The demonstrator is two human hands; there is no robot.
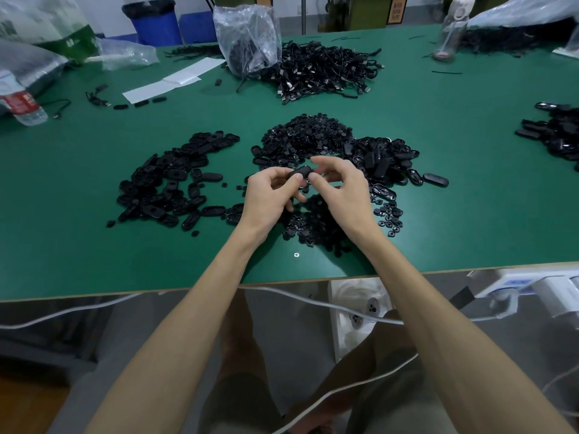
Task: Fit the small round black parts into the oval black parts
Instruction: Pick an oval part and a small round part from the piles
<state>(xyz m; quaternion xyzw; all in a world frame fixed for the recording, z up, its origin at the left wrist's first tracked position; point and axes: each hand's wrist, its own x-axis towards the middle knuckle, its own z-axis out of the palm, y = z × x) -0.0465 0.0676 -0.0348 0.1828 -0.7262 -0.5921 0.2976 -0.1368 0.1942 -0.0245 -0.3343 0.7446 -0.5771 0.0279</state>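
Evidently mid-fit: oval black part gripped in left hand, held clear of tabletop for access; right hand fingers pinched on its end, presumably seating small round part, itself unseen.

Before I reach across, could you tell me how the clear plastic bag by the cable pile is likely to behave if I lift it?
The clear plastic bag looks thin and crumpled, so it would probably sag and flop. Dark contents sit low inside, so it may hang bottom-heavy.
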